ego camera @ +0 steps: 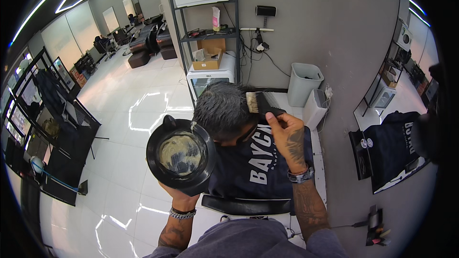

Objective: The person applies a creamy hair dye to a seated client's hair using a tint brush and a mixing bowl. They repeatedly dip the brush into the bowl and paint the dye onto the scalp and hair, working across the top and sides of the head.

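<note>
My left hand (178, 194) holds up a black tint bowl (152, 157) from below, so most of its fingers are hidden. Pale cream (181, 150) coats the inside of the bowl, and a dab sits on its rim. In my right hand (288, 136) is a black hair-dye brush (267, 104) with comb teeth along one side. Its cream-coated bristles are at the side of a seated person's short dark hair (224, 109). A dark barber cape (233, 179) with large white lettering covers that person.
A black chair backrest (247, 205) stands between me and the seated person. Beyond them is a metal shelf rack (209, 36) with a white cabinet on top. A grey waste bin (304, 82) and a white appliance (315, 109) stand by the right wall, near a mirror (391, 104).
</note>
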Tool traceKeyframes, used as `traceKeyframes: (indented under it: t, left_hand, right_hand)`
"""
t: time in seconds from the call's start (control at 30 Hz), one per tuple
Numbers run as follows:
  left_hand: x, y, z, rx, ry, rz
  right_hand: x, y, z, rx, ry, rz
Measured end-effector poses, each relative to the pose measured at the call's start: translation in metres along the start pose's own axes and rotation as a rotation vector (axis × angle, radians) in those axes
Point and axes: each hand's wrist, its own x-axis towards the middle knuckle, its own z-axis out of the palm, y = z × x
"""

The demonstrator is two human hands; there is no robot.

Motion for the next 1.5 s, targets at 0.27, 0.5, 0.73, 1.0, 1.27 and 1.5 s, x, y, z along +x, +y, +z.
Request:
traceKeyframes:
  t: [0.27, 0.5, 0.73, 1.0, 1.27, 1.5]
  left_hand:
    - [0.007, -0.002, 0.000, 0.160, 0.095, 0.089]
    - [0.008, 0.002, -0.006, 0.130, 0.035, 0.092]
    - [0.009, 0.003, -0.005, 0.146, 0.065, 0.100]
    - [0.010, 0.003, -0.004, 0.205, 0.000, 0.130]
    - [0.007, 0.003, -0.003, 0.199, -0.026, 0.119]
    - [0.006, 0.003, -0.005, 0.198, 0.022, 0.127]
  right_hand:
    - [-0.035, -0.019, 0.023, -0.144, -0.021, -0.561]
    - [-0.038, -0.015, 0.020, -0.342, 0.003, -0.595]
    - [-0.035, -0.002, 0.011, -0.186, 0.059, -0.387]
    - [-0.038, 0.007, 0.009, -0.113, 0.080, -0.368]
    - [-0.036, 0.016, 0.005, -0.193, 0.041, -0.524]
    - [-0.041, 0.022, 0.003, -0.248, -0.032, -0.595]
